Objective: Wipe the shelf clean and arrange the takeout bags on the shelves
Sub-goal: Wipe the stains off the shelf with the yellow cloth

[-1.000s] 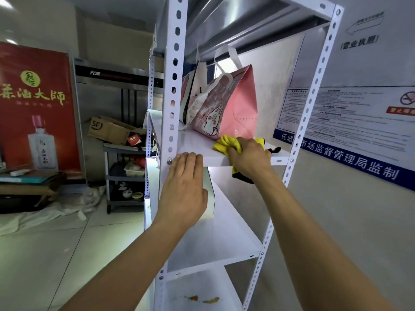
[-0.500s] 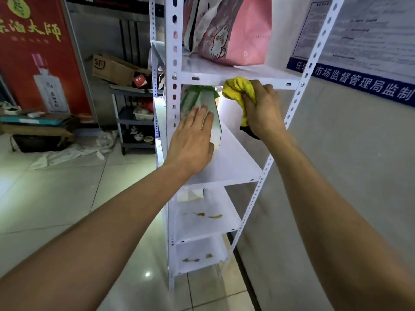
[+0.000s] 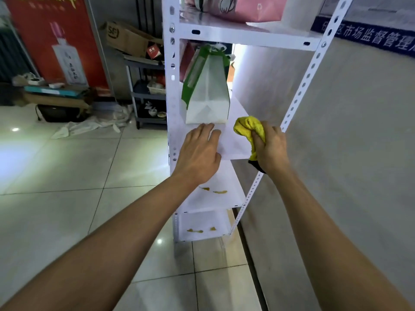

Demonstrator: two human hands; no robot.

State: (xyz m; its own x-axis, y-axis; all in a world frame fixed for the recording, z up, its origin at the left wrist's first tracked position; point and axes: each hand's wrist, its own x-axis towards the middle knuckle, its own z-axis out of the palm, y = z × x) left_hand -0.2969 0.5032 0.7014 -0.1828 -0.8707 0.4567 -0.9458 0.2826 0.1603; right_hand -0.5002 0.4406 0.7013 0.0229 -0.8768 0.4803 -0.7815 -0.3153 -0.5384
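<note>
While the left hand (image 3: 198, 153) lies flat, fingers spread, before the white-and-green takeout bag (image 3: 207, 93) mid-shelf (image 3: 235, 140), probably steadying, right hand (image 3: 270, 147) clenches yellow cloth (image 3: 248, 129) near the front edge.

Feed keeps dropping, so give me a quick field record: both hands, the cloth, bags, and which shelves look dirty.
left hand: open, fingers straight, over the white-and-green bag's shelf
right hand: grips yellow cloth above that shelf's front right
white-and-green bag: upright on that shelf
pink bag: one shelf above
dirty shelves: yellow-brown smears on the two lowest
</note>
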